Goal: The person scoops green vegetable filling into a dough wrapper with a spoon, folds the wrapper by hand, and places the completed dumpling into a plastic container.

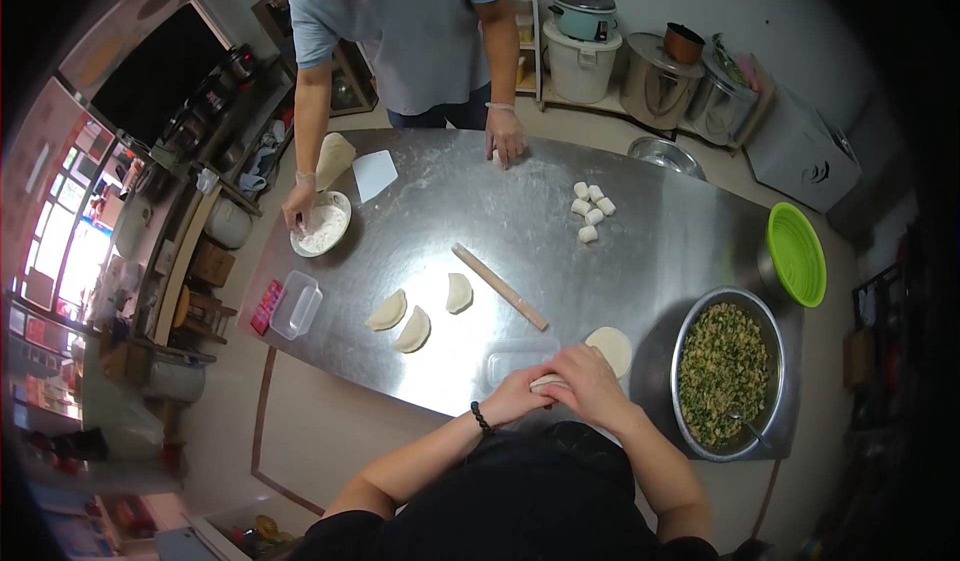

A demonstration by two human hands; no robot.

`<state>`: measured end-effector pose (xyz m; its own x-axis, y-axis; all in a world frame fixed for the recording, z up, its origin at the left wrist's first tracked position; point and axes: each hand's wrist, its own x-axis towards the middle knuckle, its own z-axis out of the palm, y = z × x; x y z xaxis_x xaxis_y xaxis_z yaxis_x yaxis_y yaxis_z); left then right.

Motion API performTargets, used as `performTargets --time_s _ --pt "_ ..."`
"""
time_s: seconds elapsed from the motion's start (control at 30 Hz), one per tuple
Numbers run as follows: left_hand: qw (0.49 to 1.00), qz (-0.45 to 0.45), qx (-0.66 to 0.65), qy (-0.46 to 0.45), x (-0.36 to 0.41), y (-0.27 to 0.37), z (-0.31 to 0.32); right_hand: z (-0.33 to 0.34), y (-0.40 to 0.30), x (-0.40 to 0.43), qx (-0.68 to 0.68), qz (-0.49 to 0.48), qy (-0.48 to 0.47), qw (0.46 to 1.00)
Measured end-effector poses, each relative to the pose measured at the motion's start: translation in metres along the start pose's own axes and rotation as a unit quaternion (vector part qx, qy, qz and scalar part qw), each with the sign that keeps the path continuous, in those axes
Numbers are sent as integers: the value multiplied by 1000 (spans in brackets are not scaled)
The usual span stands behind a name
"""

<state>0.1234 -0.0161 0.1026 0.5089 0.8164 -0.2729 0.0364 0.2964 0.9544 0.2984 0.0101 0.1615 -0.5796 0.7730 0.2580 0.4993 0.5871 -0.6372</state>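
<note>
Both my hands meet at the near edge of the steel table, around a folded piece of dough. My left hand, with a dark beaded bracelet at the wrist, grips it from the left. Fingers of my right hand close over its top and hide part of it. A flat round dough wrapper lies just beyond my right hand. Behind my left hand is a clear plastic lid or tray. To the right stands a large steel bowl of chopped green filling, with a spoon in it.
Several filled dumplings and a wooden rolling pin lie mid-table. Small dough pieces sit farther back. Across the table a person in gloves reaches into a flour bowl. A green basket stands at the right edge.
</note>
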Motion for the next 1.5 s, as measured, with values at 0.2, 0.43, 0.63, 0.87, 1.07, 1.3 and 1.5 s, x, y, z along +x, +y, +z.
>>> performTargets --time_s 0.2,0.43,0.63,0.87,1.07,1.3,1.5 --pt "957 -100 -218 161 9 -54 -40 -2 49 -14 71 184 123 973" --pt "846 -188 -411 284 55 -137 -51 31 97 -58 136 297 81 942" --pt "870 -238 -363 233 59 -138 -55 35 105 -87 118 347 30 930" --pt "940 -206 64 264 51 -150 -67 40 105 -96 143 363 13 921" --pt "830 62 439 337 0 -134 -60 34 113 -121 58 357 -24 932" --pt "915 20 364 174 -26 -97 -54 49 119 -164 61 398 -74 913" --pt "857 -137 478 137 38 -101 -73 63 120 -132 34 368 -95 924"
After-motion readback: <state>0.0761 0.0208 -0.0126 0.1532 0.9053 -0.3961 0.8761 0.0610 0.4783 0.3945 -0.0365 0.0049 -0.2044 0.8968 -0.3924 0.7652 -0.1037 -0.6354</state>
